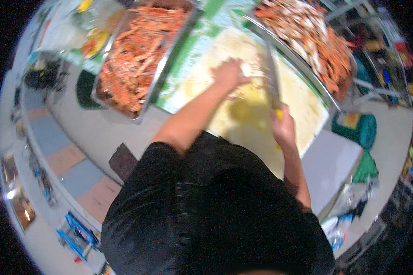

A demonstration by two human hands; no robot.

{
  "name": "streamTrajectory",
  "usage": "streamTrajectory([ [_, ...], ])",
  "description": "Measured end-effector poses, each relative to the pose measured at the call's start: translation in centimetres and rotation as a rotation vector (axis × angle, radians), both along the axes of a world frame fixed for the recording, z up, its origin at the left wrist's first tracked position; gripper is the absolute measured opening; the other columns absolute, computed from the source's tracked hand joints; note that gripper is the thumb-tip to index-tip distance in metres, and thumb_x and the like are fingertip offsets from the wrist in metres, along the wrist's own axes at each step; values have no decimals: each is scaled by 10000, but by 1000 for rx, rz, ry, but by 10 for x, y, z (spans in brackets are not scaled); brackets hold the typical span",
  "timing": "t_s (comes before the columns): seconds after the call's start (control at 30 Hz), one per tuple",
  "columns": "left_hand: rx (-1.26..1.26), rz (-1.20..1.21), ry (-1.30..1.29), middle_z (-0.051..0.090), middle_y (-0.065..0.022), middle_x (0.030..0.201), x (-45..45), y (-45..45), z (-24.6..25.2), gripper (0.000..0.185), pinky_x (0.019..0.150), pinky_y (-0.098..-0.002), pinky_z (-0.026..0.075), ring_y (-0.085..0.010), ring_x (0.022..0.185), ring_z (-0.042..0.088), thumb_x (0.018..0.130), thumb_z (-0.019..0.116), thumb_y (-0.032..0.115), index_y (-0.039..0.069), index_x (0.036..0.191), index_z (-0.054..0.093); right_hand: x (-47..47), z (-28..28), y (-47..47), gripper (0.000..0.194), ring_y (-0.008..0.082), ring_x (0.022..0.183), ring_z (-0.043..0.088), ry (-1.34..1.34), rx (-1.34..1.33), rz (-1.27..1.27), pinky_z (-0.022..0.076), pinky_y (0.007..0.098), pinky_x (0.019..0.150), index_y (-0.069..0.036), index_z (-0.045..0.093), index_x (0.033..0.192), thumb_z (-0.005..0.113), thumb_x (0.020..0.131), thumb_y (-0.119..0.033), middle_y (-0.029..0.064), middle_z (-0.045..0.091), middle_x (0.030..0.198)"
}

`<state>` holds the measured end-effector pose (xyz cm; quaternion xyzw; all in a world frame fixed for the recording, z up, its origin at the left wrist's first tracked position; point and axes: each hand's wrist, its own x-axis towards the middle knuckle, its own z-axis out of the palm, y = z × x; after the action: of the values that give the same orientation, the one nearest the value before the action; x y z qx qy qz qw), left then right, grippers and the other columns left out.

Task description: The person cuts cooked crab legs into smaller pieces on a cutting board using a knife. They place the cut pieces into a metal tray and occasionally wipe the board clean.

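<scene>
My right hand [284, 126] grips the yellow handle of a broad-bladed knife [272, 77]. Its blade points away from me across a pale, stained cutting board [303, 99]. To the left of the blade, my left hand [230, 73] is palm down on the board, thumb held apart from the fingers. Small pale food pieces [256, 70] lie between that hand and the knife; motion blur hides their exact kind. Beyond the board's right edge stands a metal tray [296, 51] heaped with orange and whitish food strips.
On the left, another metal tray [165, 58] holds orange-red strips. A green-and-white patterned cloth [179, 74] covers the table under it. Plastic bags [65, 34] sit at far left. Right of me are a white box-like surface [334, 165] and a teal container [361, 129]. A blue frame [77, 233] stands behind left.
</scene>
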<state>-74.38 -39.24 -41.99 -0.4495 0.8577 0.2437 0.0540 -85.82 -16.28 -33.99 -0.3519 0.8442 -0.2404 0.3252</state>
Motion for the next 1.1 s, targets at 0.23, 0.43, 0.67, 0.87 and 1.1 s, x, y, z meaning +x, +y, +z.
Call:
streamTrajectory([
  [0.23, 73, -136, 261, 683, -209, 1075, 3, 12, 2, 606, 891, -533, 527, -405, 1060, 655, 754, 782, 393, 73, 1231, 590, -12, -8, 68, 387, 451, 966, 691, -14, 56, -244, 518, 491, 839, 4, 527, 1277, 582, 1001, -261, 287, 700, 1010],
  [0.43, -1, -156, 331, 720, -153, 1025, 40, -16, 70, 582, 835, -523, 548, -368, 998, 688, 692, 837, 419, 119, 1160, 666, -3, -5, 92, 416, 415, 985, 684, 76, 39, -293, 516, 470, 849, 16, 516, 1295, 592, 999, -266, 282, 690, 1070],
  [0.67, -648, -151, 296, 736, -178, 954, 141, -191, 208, 571, 805, -486, 566, -376, 901, 713, 728, 843, 491, 121, 1134, 689, 25, 22, 88, 461, 386, 983, 678, 100, 18, -280, 517, 450, 836, 87, 497, 1313, 590, 1009, -246, 301, 674, 1090],
  [0.87, -826, -293, 183, 707, -150, 916, 207, -285, 214, 175, 878, -451, 526, -326, 977, 685, 946, 551, 170, 70, 958, 694, 68, 45, 70, 415, 286, 730, 660, -14, 68, -350, 516, 409, 645, 58, 515, 1304, 588, 1016, -232, 233, 678, 927],
  [1.1, -1123, -521, 177, 640, -50, 1065, 251, -317, 82, 417, 798, -416, 558, -279, 1040, 615, 814, 715, 205, 154, 1213, 606, 100, 24, 72, 337, 270, 656, 644, 51, -27, -411, 502, 420, 614, -10, 534, 1270, 601, 1006, -208, 191, 655, 831],
])
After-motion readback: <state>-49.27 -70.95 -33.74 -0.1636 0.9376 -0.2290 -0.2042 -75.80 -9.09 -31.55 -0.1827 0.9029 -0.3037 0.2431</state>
